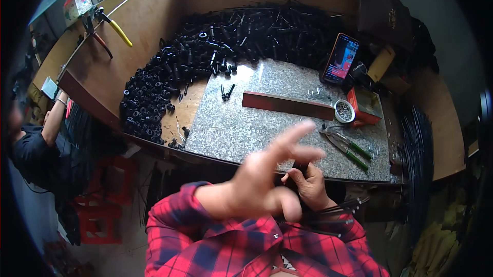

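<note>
My left hand (pixel 259 174) is raised in front of my chest, smeared a little by motion. Its fingers are spread, and nothing shows between them. Just behind it, my right hand (pixel 313 188) is closed, thumb against fingers, around a small dark piece (pixel 301 165) partly hidden by the left hand; its kind is unclear. Several thin black rods (pixel 336 211) with pale ends lie by my right wrist and sleeve. Beyond the hands, green-handled pliers (pixel 352 149) rest on the speckled stone slab (pixel 218 130).
A long dark bar (pixel 287 106) lies across the slab, beside a white cup (pixel 344 111) of small metal bits. Black fittings (pixel 154 89) heap at left and back. A phone (pixel 340 59) leans upright. Yellow-handled pliers (pixel 119 31) hang on the wall. Another person's arm (pixel 53 123) shows far left.
</note>
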The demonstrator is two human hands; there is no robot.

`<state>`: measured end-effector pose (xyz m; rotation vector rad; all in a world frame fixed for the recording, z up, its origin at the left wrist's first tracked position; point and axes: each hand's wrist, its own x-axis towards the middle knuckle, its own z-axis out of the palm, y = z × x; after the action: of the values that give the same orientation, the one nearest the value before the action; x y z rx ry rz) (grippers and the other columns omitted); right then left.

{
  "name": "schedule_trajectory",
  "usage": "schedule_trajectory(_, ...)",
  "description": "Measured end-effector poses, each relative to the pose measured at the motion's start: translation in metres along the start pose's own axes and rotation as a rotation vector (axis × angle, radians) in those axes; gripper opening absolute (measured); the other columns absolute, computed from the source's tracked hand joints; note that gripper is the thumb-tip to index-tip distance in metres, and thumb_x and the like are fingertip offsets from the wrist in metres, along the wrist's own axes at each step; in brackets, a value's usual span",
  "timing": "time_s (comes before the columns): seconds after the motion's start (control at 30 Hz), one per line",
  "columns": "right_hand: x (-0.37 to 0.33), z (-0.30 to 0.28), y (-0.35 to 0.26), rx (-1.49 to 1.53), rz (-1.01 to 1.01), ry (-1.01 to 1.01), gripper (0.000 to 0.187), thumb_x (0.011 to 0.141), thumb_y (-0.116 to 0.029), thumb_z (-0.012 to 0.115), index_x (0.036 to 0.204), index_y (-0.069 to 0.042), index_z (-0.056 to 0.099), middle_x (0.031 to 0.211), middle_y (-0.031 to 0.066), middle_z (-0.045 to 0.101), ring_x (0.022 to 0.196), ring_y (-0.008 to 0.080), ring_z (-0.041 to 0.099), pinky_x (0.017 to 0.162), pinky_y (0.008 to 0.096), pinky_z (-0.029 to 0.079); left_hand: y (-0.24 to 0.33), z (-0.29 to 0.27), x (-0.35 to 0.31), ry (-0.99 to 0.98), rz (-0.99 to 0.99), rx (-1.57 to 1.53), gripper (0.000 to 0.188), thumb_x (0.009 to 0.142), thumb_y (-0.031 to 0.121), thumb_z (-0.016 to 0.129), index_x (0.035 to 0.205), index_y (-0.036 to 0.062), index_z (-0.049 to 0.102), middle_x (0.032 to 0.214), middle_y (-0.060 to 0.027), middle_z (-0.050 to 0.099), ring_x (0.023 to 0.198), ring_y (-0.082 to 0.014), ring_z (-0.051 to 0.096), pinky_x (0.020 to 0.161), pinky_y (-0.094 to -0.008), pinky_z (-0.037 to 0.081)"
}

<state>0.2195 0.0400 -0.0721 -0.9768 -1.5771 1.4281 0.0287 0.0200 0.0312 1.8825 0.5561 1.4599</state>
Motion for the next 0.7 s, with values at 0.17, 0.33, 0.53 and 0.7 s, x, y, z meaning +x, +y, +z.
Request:
schedule_trajectory(0.17,0.000,-0.005,-0.004,-0.057,0.019,0.018,0.023,0.094,-0.022,0.058,0.086,0.000,0.059,0.073,0.0051,0.066,0.068,0.0098,0.060,0.065,0.0248,0.048,-0.103,-0.088,0.021,0.371,-0.261,0.721,0.016,0.087,0.014,0.064,0.093,-0.0007,0.067,0.080,-0.0111,0.064,0.070,-0.0191,0.063,0.063,-0.0292,0.049)
schedule_trajectory(0.33,0.003,-0.001,-0.010,-0.093,-0.005,-0.043,0.023,0.095,-0.020,0.056,0.084,0.000,0.058,0.074,0.0057,0.066,0.070,0.0109,0.061,0.068,0.0258,0.049,-0.172,-0.155,0.027,0.310,-0.270,1.195,0.011,0.081,0.015,0.067,0.080,0.0042,0.065,0.082,-0.0132,0.059,0.078,-0.0318,0.060,0.068,-0.0422,0.048)
schedule_trajectory(0.53,0.000,0.001,-0.014,-0.135,-0.019,-0.029,0.023,0.094,-0.020,0.057,0.084,0.000,0.058,0.073,0.0048,0.066,0.069,0.0096,0.061,0.065,0.0252,0.048,-0.208,-0.151,0.045,0.172,-0.541,1.394,0.021,0.081,0.023,0.066,0.088,0.0041,0.063,0.096,-0.0164,0.059,0.090,-0.0344,0.062,0.077,-0.0429,0.051)
schedule_trajectory(0.7,0.007,0.004,-0.019,-0.180,-0.049,-0.048,0.021,0.093,-0.020,0.059,0.084,0.000,0.059,0.072,0.0050,0.067,0.068,0.0095,0.061,0.063,0.0254,0.047,-0.214,-0.161,0.035,0.207,-0.363,1.418,0.010,0.077,0.003,0.060,0.087,0.0023,0.057,0.090,-0.0177,0.059,0.084,-0.0366,0.061,0.076,-0.0441,0.050)
